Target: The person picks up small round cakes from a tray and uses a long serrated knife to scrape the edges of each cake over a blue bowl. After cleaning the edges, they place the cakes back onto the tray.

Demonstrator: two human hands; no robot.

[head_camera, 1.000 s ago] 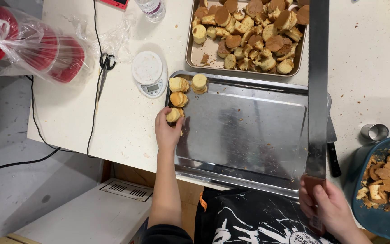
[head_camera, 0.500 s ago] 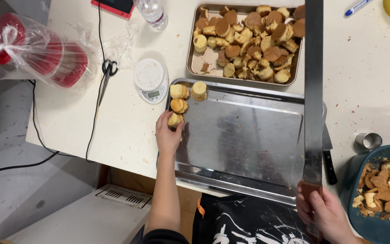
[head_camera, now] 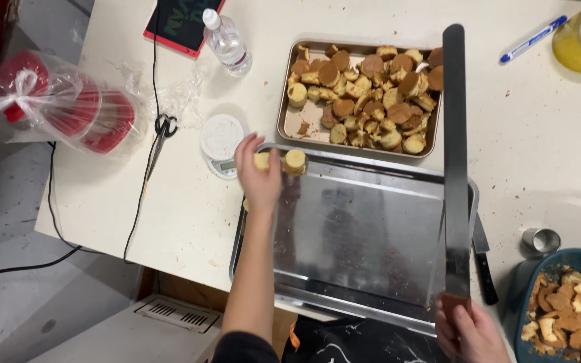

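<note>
The white table (head_camera: 169,202) carries all items. The large empty steel tray (head_camera: 364,249) lies at the table's near edge, long axis left to right; its surface is bare and reflective. Behind it, touching or just beside its far rim, a smaller baking tray (head_camera: 290,128) holds a heap of round, brown-topped cake pieces (head_camera: 371,101).

The long palette knife (head_camera: 456,154) stands over the right part of the steel tray, long axis near to far, rounded tip pointing away from the person. The blade is flat, narrow and grey. The right hand (head_camera: 469,333) is closed around its handle at the near end.

The left hand (head_camera: 260,178) rests at the steel tray's far-left corner, fingers curled over small pale cake rounds (head_camera: 295,161). Whether it grips one cannot be determined.
</note>
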